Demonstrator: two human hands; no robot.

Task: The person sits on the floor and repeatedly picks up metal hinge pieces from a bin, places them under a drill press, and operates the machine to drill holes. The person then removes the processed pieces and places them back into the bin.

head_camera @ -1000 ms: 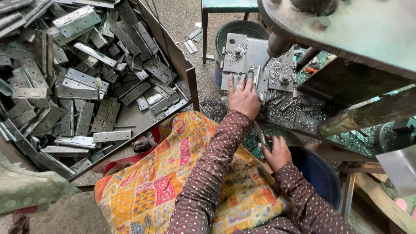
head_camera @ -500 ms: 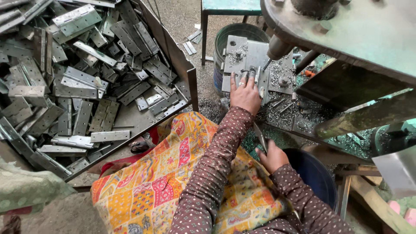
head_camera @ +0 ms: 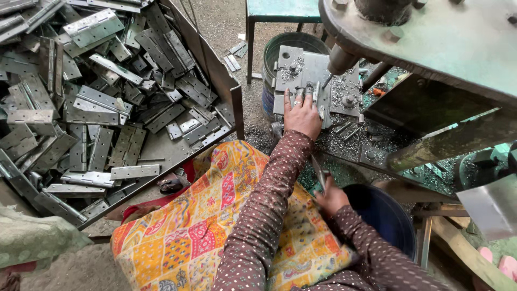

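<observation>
A heap of grey metal hinges (head_camera: 91,102) filled the open sheet-metal bin (head_camera: 232,97) on the far left, the plates lying flat and crossed over one another right up to its low front wall. Just right of the bin lay a bright orange and yellow patterned cloth (head_camera: 215,226) over the person's lap, with both dotted brown sleeves crossing it. The left hand (head_camera: 302,116) reached forward, palm down and fingers spread flat, pressing a hinge plate (head_camera: 309,89) against the jig plate (head_camera: 301,70) of the press; the fingertips lay on the hinge, which sat directly under the hand and just left of the punch tip (head_camera: 340,60). That hand was open, gripping nothing, only holding the piece down. Little room showed here: the punch stood close beside the fingers, and bolts and loose plates crowded the jig. Lower and nearer the body, the right hand (head_camera: 331,196) was closed round a slim metal lever or strip (head_camera: 319,172), though what it was could not be made out. Beside it stood a dark blue bucket (head_camera: 388,215). Behind the jig stood a green drum (head_camera: 285,46) and the leg of a green stool (head_camera: 280,11). The press bed (head_camera: 350,140) was strewn with metal swarf, and the heavy green press frame (head_camera: 431,43) overhung the right side. The floor was bare, gritty ground.
</observation>
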